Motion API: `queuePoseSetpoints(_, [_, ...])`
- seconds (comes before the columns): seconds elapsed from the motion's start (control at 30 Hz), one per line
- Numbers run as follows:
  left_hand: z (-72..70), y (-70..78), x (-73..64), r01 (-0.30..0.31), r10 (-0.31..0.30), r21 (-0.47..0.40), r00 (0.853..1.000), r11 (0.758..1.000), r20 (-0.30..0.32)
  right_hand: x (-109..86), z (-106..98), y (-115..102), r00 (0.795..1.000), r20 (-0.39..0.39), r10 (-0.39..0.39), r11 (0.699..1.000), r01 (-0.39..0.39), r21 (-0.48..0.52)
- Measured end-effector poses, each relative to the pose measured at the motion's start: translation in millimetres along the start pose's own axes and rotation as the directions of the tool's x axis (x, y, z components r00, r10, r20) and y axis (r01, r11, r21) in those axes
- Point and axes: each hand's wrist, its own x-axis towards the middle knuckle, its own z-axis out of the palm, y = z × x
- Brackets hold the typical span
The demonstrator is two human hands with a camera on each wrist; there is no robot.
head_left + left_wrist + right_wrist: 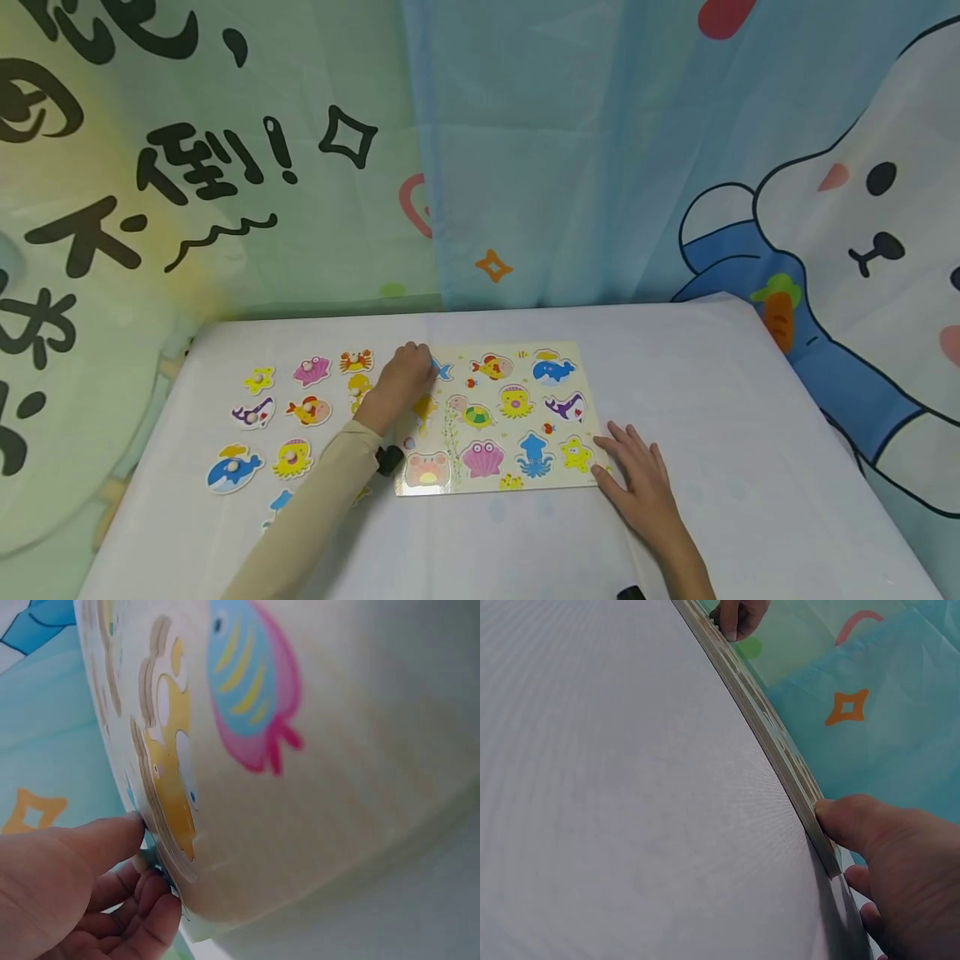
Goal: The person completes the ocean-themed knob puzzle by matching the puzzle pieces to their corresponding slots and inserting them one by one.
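Note:
A wooden peg puzzle board with pictures of sea animals lies on the table. My left hand is over its upper left corner. There the thumb and fingers pinch the small knob of a blue puzzle piece, which is mostly hidden; a blue tail shows beside the fingers. A yellow seahorse picture is close by on the board. My right hand rests at the board's right edge, its thumb touching the rim and its fingers loosely spread.
Left of the board lie several loose knobbed pieces, among them a pink shell, a crab, a blue whale and a yellow octopus. My left forearm covers some. A printed curtain hangs behind the white table.

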Motion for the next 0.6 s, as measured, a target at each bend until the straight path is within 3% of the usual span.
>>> queuePoseSetpoints(0.33, [3.1,6.1,-8.2,-0.01,0.018,0.093,0.996,0.996,-0.086,1.7,0.1,-0.2,1.0,0.0,-0.012,1.0,0.012,0.007])
queuePoseSetpoints(0.43, [2.3,8.4,-8.6,-0.013,0.023,0.12,0.996,0.993,-0.081,1.9,0.0,0.1,1.0,0.001,-0.006,1.0,0.006,-0.002])
queuePoseSetpoints(0.5, [1.3,9.0,-8.8,-0.005,0.011,0.099,0.998,0.995,-0.055,1.7,-0.1,0.5,1.0,0.002,0.0,1.0,0.0,-0.006])
queuePoseSetpoints(0.6, [-0.4,6.7,-9.7,0.036,-0.037,-0.021,0.999,0.999,-0.028,0.8,0.2,1.4,1.0,-0.003,0.0,1.0,0.0,-0.009])
